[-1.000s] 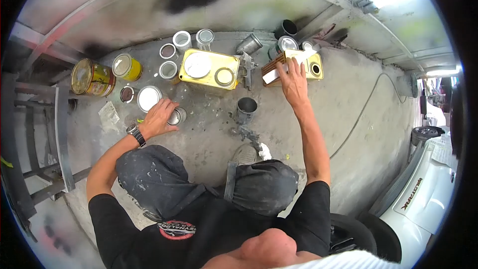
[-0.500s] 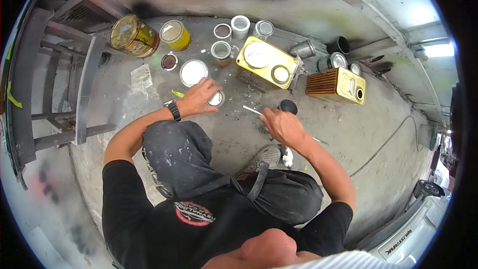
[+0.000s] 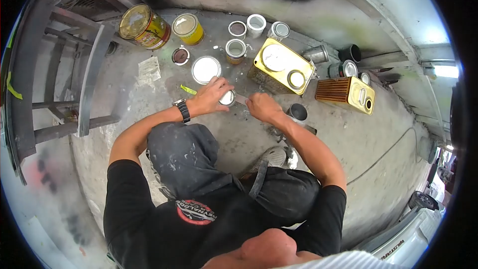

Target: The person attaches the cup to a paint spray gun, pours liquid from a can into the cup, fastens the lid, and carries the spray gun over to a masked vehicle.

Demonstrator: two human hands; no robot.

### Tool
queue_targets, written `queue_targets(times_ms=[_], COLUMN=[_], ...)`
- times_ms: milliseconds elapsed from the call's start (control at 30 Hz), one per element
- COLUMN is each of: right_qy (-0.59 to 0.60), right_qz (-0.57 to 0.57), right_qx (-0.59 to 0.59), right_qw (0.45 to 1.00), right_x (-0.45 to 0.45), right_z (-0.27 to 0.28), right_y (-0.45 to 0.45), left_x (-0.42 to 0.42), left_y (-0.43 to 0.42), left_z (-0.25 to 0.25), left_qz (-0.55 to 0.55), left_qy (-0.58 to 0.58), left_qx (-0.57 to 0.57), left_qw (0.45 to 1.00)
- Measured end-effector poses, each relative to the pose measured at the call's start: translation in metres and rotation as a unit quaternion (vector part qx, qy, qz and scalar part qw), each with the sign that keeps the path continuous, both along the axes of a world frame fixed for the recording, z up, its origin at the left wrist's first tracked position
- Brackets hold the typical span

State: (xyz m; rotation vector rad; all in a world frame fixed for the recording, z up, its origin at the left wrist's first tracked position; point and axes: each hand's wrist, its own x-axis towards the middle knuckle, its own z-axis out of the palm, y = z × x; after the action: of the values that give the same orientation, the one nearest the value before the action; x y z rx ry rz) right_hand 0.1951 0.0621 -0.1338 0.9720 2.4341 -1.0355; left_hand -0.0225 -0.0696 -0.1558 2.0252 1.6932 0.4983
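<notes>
My left hand [image 3: 211, 95] is curled around the near and left side of a small can [image 3: 227, 98] with a white top, which stands on the floor. In my closed right hand [image 3: 264, 106] is a thin, flat strip-like tool [image 3: 241, 99]. Its far end meets the right edge of that can; whether it sits under the rim is too small to tell. A larger white-topped can [image 3: 206, 69] stands just beyond my left hand. To the right of my right hand is a dark cup [image 3: 297, 112].
Behind the small can stand an open can [image 3: 235, 50], a yellow rectangular tin [image 3: 283, 65] and a yellow round can [image 3: 187, 27]. A second rectangular tin [image 3: 347, 94] lies to the right. A grey wooden frame [image 3: 92, 79] stands at left; a cable [image 3: 383, 155] crosses the floor.
My right hand has moved left with the strip-like tool, whose end has come to the small can's edge. My left hand stays at the can. The view has shifted slightly.
</notes>
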Motion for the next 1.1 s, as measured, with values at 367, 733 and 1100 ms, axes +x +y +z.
queue_targets(times_ms=[367,733,1100], right_qy=[-0.005,-0.016,-0.016], right_qz=[0.060,-0.096,-0.062], right_qx=[0.012,-0.182,-0.175], right_qw=[0.998,0.978,0.983], right_x=[-0.002,0.013,-0.005], right_z=[-0.031,-0.049,-0.035], right_y=[0.010,-0.001,-0.013], left_x=[0.002,0.006,0.006], left_y=[-0.002,-0.003,0.000], left_z=[-0.003,0.002,-0.003], left_qz=[0.022,0.039,0.059], left_qy=[-0.016,-0.026,-0.036], left_qx=[-0.022,-0.030,-0.053], left_qw=[0.999,0.998,0.996])
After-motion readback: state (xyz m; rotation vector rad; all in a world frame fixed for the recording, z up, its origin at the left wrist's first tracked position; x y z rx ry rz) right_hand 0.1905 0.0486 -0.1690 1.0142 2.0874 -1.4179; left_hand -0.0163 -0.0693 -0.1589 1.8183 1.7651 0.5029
